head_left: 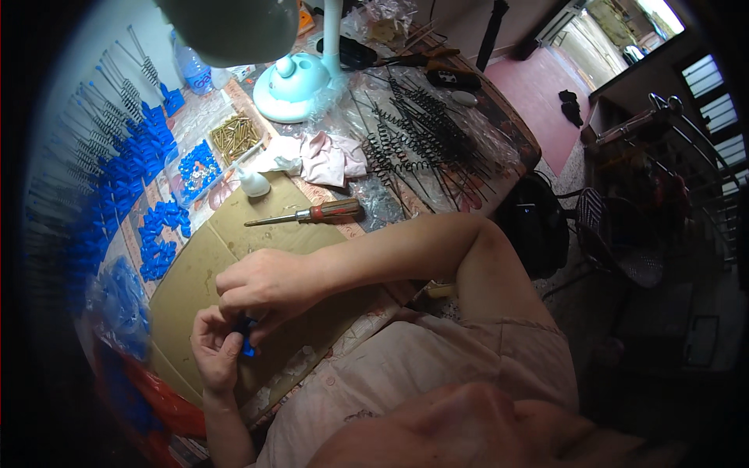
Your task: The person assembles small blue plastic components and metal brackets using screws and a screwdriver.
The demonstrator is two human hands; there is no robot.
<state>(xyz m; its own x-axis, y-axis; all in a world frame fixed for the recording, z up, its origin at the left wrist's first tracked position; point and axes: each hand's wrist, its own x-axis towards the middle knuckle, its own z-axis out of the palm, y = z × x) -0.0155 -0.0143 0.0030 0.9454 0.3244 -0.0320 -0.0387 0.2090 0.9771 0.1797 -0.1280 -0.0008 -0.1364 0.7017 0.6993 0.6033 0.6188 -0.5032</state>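
Close together over the cardboard sheet (187, 312), both my hands work on one small blue plastic part (248, 345). My left hand (212, 347) is closed around it, the thumb pressed near its lower end. From above, my right hand (269, 288) reaches over with its fingers bent down onto the same part, covering most of it. Whether anything else sits between the fingertips is hidden. Beyond the hands a screwdriver (312, 212) with a brown handle lies on the cardboard, and a small white squeeze bottle (253, 183) stands at its far edge.
Loose blue parts (161, 234) lie left of the cardboard, by trays of small blue pieces (198, 168) and brass screws (236, 138). Blue pieces with coiled wires (117, 164) line the left edge. A lamp base (289, 90), a cloth (331, 158) and black coiled wires (421, 132) are farther back.
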